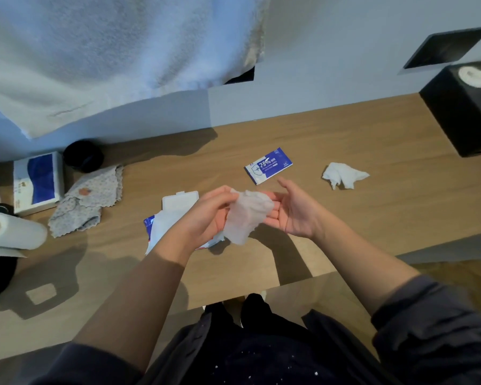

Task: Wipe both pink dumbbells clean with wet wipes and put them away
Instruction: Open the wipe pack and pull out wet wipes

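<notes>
Left hand (206, 216) pinches fresh wipe (247, 215); right hand (296, 212) fingers straight, touching it. On table (386, 212) crumpled wipe (343, 175). Dumbbells unseen; likely midway.

Sachet (268, 165) on table (372, 207), crumpled wipe (343, 175) to its right.

One wide-angle camera (worn on the head) looks forward and steeply down. The left hand (206, 215) and right hand (295, 209) sit close below it at mid-frame, the wet wipe (247, 215) between them. Beyond the hands the table (372, 151) runs to the wall (331, 65).
</notes>
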Demonstrator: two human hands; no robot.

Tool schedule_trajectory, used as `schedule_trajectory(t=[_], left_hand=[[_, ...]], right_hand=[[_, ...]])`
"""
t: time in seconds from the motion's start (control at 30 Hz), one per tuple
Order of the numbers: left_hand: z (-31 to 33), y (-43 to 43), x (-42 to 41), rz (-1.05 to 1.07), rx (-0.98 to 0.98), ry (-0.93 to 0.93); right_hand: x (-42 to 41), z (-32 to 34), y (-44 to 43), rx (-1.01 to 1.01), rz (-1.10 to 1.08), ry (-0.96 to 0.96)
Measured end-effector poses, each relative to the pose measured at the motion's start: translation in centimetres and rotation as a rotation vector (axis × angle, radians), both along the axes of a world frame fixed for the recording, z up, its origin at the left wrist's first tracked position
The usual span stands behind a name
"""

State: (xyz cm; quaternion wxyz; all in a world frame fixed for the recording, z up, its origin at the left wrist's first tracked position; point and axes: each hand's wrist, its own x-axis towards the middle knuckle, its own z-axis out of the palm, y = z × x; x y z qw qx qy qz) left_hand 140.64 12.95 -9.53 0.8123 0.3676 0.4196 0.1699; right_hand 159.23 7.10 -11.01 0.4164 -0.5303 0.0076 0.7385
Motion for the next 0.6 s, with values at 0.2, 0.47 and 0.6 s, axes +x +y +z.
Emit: schedule_trajectory(t=[0.2,0.47,0.6], left_hand=[[-0.3,-0.1,0.0,-0.15,0.214,0.259],[0.2,0.1,0.0,-0.517,0.396,0.317],[0.1,-0.5,-1.2,-0.659,0.392,0.28]], right_hand=[[-1.0,-0.8,-3.7,0.164,0.177,-0.159],[-6.3,-1.4,-7.0,0.167,-0.138,-0.646],[-10.3,-1.5,-9.6,0.011,-0.449,-0.631]])
